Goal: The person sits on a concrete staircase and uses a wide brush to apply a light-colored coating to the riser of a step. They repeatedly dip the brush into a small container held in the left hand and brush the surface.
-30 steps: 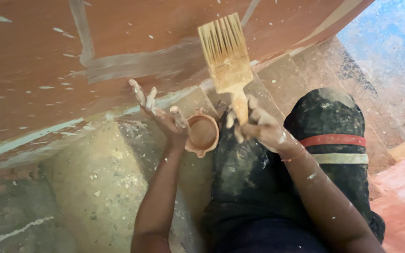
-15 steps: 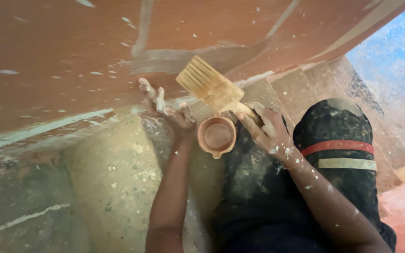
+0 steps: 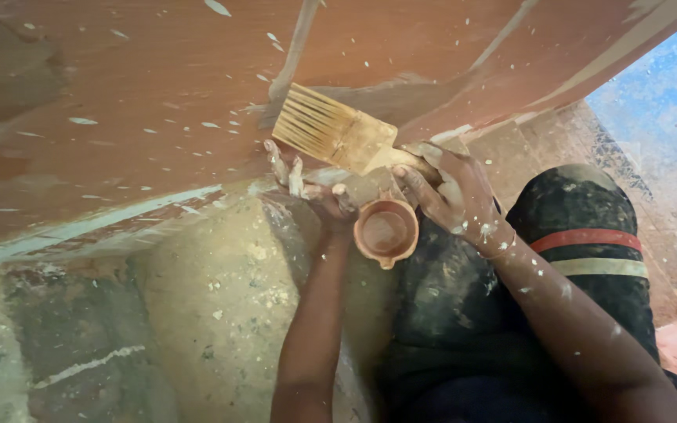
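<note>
Wide flat paintbrush (image 3: 337, 133) gripped by the handle in the right hand (image 3: 444, 188), bristles laid against the reddish-brown painted surface (image 3: 143, 86), small round clay cup (image 3: 386, 233) apparently pinched in the paint-smeared left hand (image 3: 315, 188), outer fingers splayed, just below the brush.

brush (image 3: 337, 135): pale yellow bristles; cup (image 3: 386, 233): terracotta; wall (image 3: 158, 86): reddish-brown, white-flecked; trousers (image 3: 581, 235): black, red-and-cream bands

Orange wall (image 3: 143, 86) w/ white splatter, blue floor (image 3: 667, 102).
</note>
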The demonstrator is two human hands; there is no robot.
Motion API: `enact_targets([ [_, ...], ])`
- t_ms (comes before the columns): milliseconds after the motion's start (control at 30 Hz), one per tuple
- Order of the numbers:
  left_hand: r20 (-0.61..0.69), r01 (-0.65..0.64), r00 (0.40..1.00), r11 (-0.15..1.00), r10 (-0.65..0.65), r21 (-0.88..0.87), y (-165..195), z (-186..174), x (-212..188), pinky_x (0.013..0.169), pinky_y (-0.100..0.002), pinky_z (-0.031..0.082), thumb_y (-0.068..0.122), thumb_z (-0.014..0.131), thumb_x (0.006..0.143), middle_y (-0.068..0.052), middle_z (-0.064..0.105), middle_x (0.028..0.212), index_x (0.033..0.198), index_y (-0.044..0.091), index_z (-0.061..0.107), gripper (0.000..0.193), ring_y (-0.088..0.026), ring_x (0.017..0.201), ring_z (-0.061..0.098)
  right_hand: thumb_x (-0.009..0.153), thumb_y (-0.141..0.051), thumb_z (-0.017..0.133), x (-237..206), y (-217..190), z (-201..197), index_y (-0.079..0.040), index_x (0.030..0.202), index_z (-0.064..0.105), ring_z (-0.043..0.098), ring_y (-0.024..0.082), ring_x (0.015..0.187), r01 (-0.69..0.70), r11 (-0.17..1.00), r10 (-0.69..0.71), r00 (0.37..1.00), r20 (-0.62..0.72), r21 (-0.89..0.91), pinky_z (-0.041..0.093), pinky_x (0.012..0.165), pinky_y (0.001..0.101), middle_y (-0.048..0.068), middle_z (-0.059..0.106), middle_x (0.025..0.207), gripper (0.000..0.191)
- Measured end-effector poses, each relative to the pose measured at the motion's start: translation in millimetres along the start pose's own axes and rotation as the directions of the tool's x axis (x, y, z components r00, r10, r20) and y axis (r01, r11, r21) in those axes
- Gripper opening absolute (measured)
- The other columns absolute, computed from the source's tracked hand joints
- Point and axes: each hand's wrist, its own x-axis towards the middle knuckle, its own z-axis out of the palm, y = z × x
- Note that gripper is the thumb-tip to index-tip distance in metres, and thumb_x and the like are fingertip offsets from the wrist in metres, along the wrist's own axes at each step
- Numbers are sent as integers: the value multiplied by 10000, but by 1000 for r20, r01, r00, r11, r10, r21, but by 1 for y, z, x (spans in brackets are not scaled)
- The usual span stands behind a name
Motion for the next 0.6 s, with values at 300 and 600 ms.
enact_targets([
  [300,-25,-8,1000,1000,8,13,-19,10,-20,1243,-615,263,551,376,1083,-288,267,1577,1456,30,303,644,-469,1510,273,968,-190,709,10,-9,14,16,1197,668,707,340,796,5,999,-6,1000,11,43,528,667,391,199,703,926,311],
  [600,-53,-38,998,999,38,11,-3,5,9,1254,-615,219,549,349,1094,-295,263,1597,1447,31,292,629,-479,1555,262,991,-163,705,17,-12,15,17,1178,667,706,345,812,10,999,-10,1000,8,37,530,696,388,188,694,955,263],
])
